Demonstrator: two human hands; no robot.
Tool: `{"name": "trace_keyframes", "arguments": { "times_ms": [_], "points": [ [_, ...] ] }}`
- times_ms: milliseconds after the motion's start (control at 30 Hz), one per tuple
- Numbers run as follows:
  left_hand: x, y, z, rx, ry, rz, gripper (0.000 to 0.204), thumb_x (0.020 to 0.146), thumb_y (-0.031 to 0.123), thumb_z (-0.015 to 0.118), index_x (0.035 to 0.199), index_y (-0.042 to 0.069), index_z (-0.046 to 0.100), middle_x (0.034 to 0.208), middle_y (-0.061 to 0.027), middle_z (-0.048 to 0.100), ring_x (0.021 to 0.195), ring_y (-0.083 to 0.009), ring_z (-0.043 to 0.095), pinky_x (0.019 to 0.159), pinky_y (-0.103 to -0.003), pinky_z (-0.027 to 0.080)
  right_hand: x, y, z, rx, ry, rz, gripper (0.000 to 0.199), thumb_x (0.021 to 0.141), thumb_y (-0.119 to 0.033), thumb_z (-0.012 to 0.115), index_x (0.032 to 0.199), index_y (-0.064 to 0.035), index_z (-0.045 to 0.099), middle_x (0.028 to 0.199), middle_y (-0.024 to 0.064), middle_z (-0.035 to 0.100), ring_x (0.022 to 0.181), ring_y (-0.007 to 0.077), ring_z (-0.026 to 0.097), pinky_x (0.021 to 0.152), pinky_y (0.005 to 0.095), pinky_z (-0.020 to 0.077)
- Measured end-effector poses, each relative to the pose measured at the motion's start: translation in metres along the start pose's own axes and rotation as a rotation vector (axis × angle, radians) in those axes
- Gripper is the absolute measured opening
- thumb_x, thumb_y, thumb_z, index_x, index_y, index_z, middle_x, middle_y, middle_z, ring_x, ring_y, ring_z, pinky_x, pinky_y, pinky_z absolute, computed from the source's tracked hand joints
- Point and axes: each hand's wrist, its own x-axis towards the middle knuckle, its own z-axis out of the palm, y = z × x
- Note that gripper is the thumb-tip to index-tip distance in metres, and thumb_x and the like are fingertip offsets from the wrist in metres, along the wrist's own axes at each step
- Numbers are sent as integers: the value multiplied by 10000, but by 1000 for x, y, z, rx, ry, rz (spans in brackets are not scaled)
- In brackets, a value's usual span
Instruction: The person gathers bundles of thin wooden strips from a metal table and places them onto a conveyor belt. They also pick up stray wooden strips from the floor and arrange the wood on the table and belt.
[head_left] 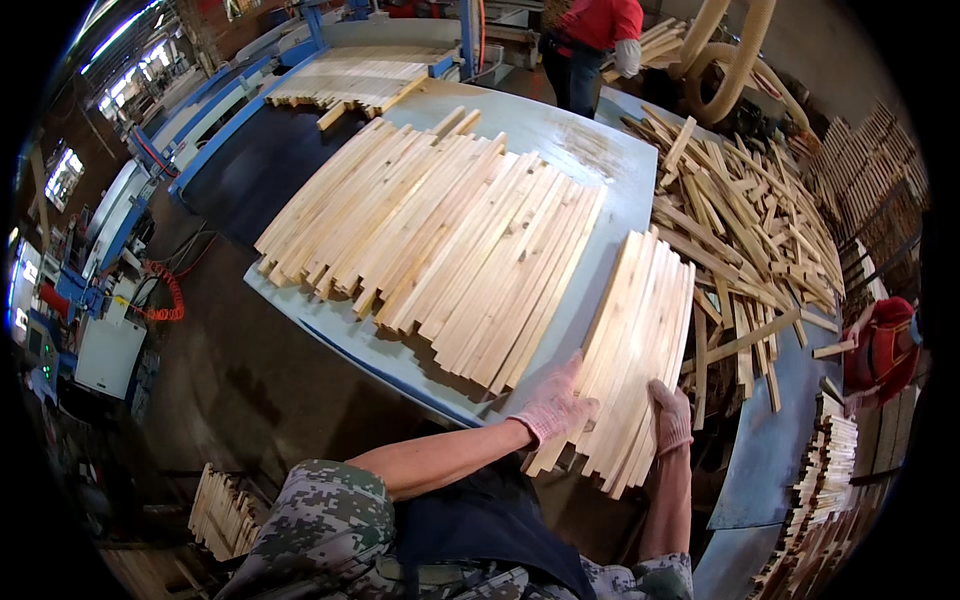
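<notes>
Between my two gloved hands is a bundle of pale wooden strips, laid side by side with uneven ends. My left hand presses against the bundle's left side near its front end, thumb pointing forward along it. My right hand grips the opposite side, with some fingers hidden beneath or behind the wood. The bundle's far end reaches over the light blue table, and its near end juts past the table's front edge. Left of it, a wide row of similar strips lies flat on the table.
A large jumbled heap of wood offcuts covers the right-hand table. Farther back, more strips lie beside a blue machine frame. A person in red stands behind the table, near a thick beige hose. A red container sits far right.
</notes>
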Motion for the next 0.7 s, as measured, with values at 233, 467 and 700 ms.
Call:
{"name": "trace_keyframes", "arguments": {
  "times_ms": [233,467,700],
  "points": [
    [-15,-10,-52,-140,57,291,964,848,281,781,1629,-16,301,1583,-290,462,1452,-425,465,1218,-415,372,-40,-8,55,79,76,-114,516,916,-173,745,1339,89,608,1173,154,729,956,272,736,885,389,619],
    [-22,-44,-216,-268,154,394,905,839,272,798,1582,-35,382,1488,-281,565,1401,-374,537,1181,-402,408,-22,-33,221,48,-57,-220,504,914,-179,749,1331,75,627,1161,91,711,988,189,687,919,317,549],
    [-35,-117,-403,-320,192,223,827,871,192,801,1580,15,413,1370,-201,665,1239,-265,647,1100,-370,485,9,-27,430,-24,-138,-234,494,901,-191,812,1289,54,629,1076,82,729,945,184,703,838,319,592]
  ]
}}
